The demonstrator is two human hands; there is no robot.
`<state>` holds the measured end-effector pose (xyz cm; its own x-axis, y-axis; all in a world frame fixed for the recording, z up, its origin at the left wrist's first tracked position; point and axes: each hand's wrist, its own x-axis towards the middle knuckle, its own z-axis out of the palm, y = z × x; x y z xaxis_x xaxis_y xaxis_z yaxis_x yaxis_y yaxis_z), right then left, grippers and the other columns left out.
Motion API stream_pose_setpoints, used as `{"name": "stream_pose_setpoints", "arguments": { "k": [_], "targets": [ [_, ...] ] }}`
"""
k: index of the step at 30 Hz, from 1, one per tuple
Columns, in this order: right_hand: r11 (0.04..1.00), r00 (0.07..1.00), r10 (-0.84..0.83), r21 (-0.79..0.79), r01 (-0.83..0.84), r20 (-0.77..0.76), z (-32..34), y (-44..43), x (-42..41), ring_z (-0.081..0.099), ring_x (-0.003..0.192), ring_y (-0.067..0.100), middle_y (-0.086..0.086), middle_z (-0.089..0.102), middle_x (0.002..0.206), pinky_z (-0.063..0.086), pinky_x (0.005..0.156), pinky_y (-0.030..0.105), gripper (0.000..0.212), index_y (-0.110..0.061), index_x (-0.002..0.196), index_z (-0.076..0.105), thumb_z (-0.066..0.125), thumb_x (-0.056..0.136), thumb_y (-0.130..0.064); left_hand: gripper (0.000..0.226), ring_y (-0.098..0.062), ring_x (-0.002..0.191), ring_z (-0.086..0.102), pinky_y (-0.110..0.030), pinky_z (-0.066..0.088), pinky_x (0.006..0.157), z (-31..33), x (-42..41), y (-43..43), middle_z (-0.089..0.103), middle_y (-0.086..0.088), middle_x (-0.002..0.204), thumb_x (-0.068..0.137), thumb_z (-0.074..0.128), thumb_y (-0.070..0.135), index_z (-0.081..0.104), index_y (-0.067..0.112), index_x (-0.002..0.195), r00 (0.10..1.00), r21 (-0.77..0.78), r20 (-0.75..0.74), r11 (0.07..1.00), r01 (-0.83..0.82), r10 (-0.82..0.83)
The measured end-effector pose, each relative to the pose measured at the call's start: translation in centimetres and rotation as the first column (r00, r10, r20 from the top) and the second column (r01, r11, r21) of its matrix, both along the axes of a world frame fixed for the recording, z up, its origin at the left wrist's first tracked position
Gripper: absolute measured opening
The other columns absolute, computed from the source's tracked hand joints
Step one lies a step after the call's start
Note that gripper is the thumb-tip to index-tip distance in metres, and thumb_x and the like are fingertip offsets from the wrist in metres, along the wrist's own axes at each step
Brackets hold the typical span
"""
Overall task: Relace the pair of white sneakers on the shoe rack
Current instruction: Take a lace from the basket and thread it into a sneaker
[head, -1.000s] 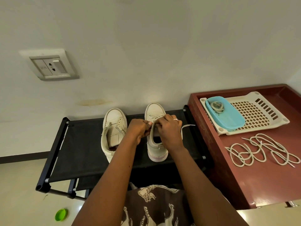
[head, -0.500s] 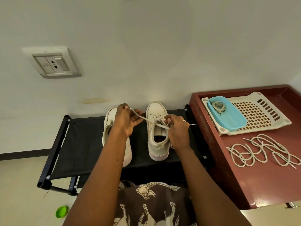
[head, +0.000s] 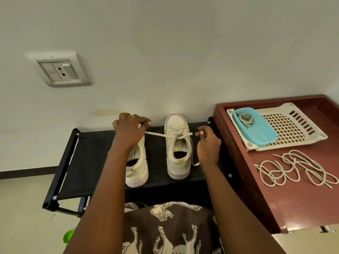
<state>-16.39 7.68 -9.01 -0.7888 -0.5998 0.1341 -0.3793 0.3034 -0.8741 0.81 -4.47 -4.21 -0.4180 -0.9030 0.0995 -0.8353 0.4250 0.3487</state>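
Observation:
Two white sneakers stand on the black shoe rack, toes toward the wall. The right sneaker carries a white lace crossed at its top eyelets. My left hand pinches one end of that lace and holds it taut over the left sneaker, partly hiding that shoe's front. My right hand pinches the other lace end just right of the right sneaker; a loose tail hangs beside the heel.
A dark red table stands to the right with a white perforated tray, a blue dish holding a coiled lace, and loose laces. A wall socket is at upper left. A green object lies on the floor.
My hands have moved apart from the right sneaker's tongue, the left going left and the right going right, drawing the lace out taut on both sides.

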Motion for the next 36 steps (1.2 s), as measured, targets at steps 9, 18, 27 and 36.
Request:
{"name": "stream_pose_setpoints", "arguments": {
  "k": [9, 18, 27, 36],
  "targets": [
    [0.991, 0.989, 0.135, 0.001, -0.135, 0.064, 0.3, 0.4, 0.7, 0.06, 0.084, 0.012, 0.002, 0.066, 0.09, 0.049, 0.076, 0.026, 0.015, -0.008, 0.102, 0.063, 0.063, 0.088, -0.014, 0.024, -0.011, 0.132, 0.027, -0.06, -0.025, 0.1, -2.0, -4.4, 2.4, 0.06, 0.007, 0.12, 0.092, 0.051, 0.043, 0.065, 0.04, 0.111, 0.976, 0.102, 0.115, 0.98, 0.173, -0.185],
    [0.968, 0.97, 0.242, 0.083, -0.239, -0.034, 0.2, 0.4, 0.5, 0.059, 0.078, 0.01, -0.007, 0.058, 0.081, 0.054, 0.074, 0.027, 0.022, -0.015, 0.092, 0.054, 0.072, 0.082, -0.023, 0.018, -0.012, 0.126, 0.033, -0.056, -0.025, 0.103, -0.7, -1.9, 1.7, 0.065, 0.007, 0.099, 0.085, 0.058, 0.03, 0.074, 0.028, 0.094, 0.992, -0.134, -0.002, 0.984, 0.121, -0.123],
    [0.96, 0.959, 0.272, 0.089, -0.265, -0.082, 0.4, 0.5, 0.7, 0.059, 0.078, 0.012, -0.006, 0.057, 0.081, 0.054, 0.073, 0.029, 0.02, -0.016, 0.089, 0.052, 0.071, 0.083, -0.021, 0.006, -0.018, 0.117, 0.047, -0.055, -0.022, 0.104, -1.4, 0.5, 0.9, 0.068, 0.005, 0.078, 0.077, 0.071, 0.018, 0.076, 0.016, 0.077, 0.986, -0.324, -0.068, 0.938, 0.124, -0.154],
    [0.903, 0.909, 0.403, 0.206, -0.377, -0.102, 0.4, -0.5, -0.1, 0.053, 0.105, 0.018, 0.005, 0.05, 0.116, 0.047, 0.094, 0.033, 0.043, -0.011, 0.127, 0.058, 0.064, 0.085, -0.022, 0.034, -0.011, 0.134, 0.031, -0.055, -0.019, 0.108, -1.4, -1.9, 1.4, 0.057, 0.004, 0.125, 0.091, 0.05, 0.034, 0.06, 0.032, 0.123, 0.972, 0.007, 0.076, 0.975, 0.221, -0.221]
  ]
}}
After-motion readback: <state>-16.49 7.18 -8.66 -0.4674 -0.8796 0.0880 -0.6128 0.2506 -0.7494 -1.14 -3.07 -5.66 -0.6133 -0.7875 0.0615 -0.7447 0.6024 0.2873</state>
